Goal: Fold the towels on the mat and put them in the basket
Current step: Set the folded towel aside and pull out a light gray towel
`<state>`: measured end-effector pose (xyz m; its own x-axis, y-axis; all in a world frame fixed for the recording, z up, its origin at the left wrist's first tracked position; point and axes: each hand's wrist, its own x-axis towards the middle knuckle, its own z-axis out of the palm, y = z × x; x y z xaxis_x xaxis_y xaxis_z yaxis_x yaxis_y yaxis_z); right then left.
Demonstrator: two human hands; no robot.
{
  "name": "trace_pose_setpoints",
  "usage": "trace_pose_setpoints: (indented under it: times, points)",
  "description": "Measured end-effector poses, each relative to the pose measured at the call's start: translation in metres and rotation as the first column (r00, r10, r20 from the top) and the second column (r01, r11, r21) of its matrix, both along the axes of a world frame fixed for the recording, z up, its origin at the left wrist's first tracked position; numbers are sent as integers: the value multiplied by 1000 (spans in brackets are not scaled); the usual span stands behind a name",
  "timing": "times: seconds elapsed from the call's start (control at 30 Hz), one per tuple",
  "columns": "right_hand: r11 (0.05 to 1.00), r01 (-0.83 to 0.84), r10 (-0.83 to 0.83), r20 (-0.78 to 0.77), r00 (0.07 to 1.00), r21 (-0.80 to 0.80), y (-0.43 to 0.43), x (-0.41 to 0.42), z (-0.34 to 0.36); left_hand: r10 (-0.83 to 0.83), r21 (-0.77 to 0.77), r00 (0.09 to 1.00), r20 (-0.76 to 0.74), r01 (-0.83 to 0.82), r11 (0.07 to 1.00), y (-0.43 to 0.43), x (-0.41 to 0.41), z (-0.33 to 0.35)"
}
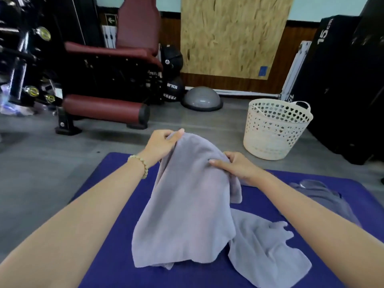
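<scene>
A grey towel point(187, 204) hangs lifted above the blue mat point(116, 204), its lower edge trailing on the mat. My left hand point(161, 143) pinches its top left edge. My right hand point(235, 164) grips the top right edge, thumb on the near side. A second grey towel point(264, 246) lies crumpled on the mat under and right of the held one. More grey cloth point(320, 194) lies at the mat's right side, partly behind my right forearm. The cream perforated basket point(274, 132) stands on the floor beyond the mat's far right corner.
A maroon and black gym machine point(108, 80) fills the far left. A grey balance dome point(202, 98) and black medicine balls point(172, 59) sit by the wall. Black padded boxes point(342, 80) stand right of the basket. Grey floor point(41, 163) surrounds the mat.
</scene>
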<state>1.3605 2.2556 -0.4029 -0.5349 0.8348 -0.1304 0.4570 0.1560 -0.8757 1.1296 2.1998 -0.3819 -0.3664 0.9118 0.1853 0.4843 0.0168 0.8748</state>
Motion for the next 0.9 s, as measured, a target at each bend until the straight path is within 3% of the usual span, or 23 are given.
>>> trace_pose_setpoints:
  times: [0.2,0.33,0.4,0.5,0.57,0.67,0.77,0.9]
  points:
    - [971,123,-124,10,992,-203,18,32,-118,-87,-190,992,86,103,976,29,20,-119]
    - [889,208,-278,-118,953,-409,31,52,-175,15,-306,992,128,26,952,50,27,-182]
    - [849,292,-366,-92,926,-440,40,66,-201,49,-373,991,124,1,928,60,31,-215]
    - [791,458,-495,16,869,-406,50,97,-246,35,-507,999,34,-13,862,77,48,-264]
    - [732,558,-567,103,817,-391,50,122,-274,-60,-534,998,-14,43,844,89,70,-290]
    - [645,667,-607,280,744,-374,43,164,-313,-192,-596,979,69,195,779,103,118,-324]
    - [601,749,-542,546,639,-280,36,199,-353,-375,-666,920,117,353,657,111,166,-360]
    - [332,849,-574,627,527,-410,28,220,-393,-539,-772,829,153,440,459,111,209,-408]
